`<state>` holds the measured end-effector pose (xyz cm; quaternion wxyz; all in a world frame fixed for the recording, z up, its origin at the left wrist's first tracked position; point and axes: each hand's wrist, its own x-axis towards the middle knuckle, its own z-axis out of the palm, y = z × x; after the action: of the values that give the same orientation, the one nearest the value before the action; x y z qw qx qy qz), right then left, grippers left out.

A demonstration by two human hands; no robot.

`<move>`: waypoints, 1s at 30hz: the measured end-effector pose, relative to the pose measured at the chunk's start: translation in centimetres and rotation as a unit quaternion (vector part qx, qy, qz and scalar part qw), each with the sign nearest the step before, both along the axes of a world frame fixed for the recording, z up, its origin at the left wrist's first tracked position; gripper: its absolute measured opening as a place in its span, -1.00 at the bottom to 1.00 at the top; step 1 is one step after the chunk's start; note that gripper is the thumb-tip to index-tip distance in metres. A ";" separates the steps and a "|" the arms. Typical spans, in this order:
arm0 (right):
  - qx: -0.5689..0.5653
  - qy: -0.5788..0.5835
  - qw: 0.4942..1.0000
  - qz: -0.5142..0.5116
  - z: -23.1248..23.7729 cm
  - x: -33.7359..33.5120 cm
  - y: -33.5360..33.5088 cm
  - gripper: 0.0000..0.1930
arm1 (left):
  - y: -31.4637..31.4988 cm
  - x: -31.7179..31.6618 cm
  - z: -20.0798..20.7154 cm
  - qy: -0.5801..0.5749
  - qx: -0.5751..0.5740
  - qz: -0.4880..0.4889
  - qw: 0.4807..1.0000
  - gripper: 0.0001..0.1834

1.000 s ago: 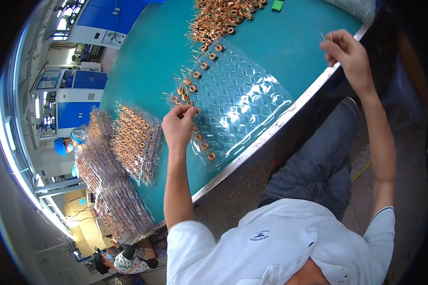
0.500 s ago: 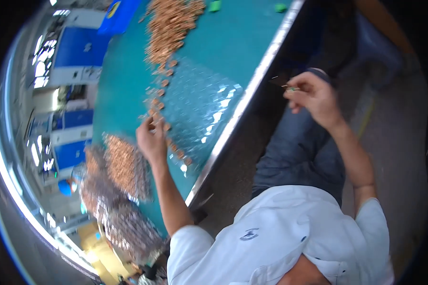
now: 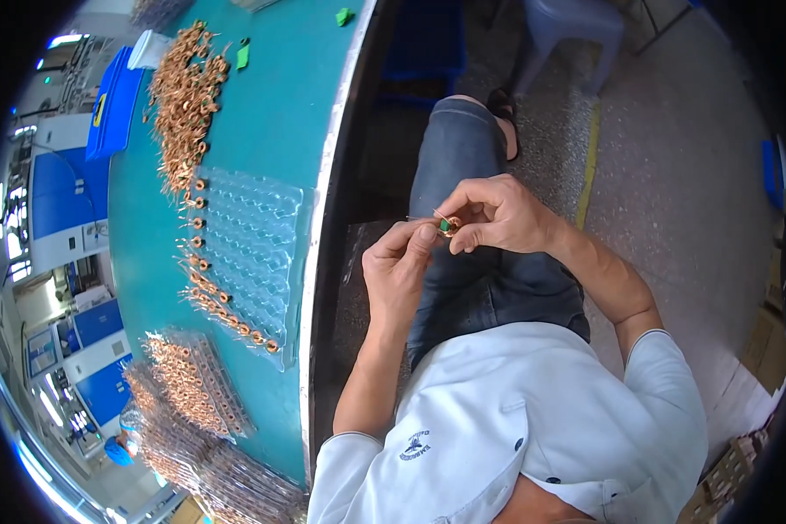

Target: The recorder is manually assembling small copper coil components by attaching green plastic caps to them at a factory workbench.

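Above my lap, my right hand (image 3: 513, 217) pinches a small copper-wound ring coil (image 3: 451, 227) with a bit of green at its side. Thin wire ends stick out of it. My left hand (image 3: 395, 272) meets it from the left, thumb and forefinger closed at the coil's wire side; the exact grip is partly hidden by the fingertips. On the green table to my left lies a clear plastic tray (image 3: 251, 236) with moulded pockets. Several similar coils (image 3: 203, 284) line its left edge, wires pointing outward.
A heap of copper coils (image 3: 183, 100) lies beyond the tray. Filled clear trays (image 3: 192, 384) are stacked nearer me. Green scraps (image 3: 243, 58), a blue bin (image 3: 112, 109) and a white tub (image 3: 149, 51) are farther off. The table's metal edge (image 3: 323, 201) runs beside my left arm.
My left hand has left the row of coils on the table and come right to my right hand. My right hand has moved left and lower, over my lap. The view has shifted.
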<state>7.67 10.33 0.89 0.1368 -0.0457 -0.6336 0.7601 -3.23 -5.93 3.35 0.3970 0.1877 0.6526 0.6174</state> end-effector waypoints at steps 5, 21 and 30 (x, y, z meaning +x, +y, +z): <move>0.058 -0.057 0.996 -0.038 0.0 1.7 0.2 -0.78 | 0.1 1.6 -1.1 0.022 0.026 0.007 0.999 -0.80; 0.318 0.002 0.935 -0.155 -1.0 2.2 0.3 -0.79 | 1.3 1.0 -1.9 -0.258 0.036 0.031 0.965 -0.82; 0.338 0.002 0.933 -0.124 -0.7 1.9 -0.2 -0.81 | 2.3 1.2 -2.3 0.265 0.027 -0.024 0.964 -0.84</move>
<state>9.60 10.15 0.21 0.2387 -0.0733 -0.8420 0.4782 -2.06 -3.67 1.06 0.2194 0.3711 0.7127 0.5534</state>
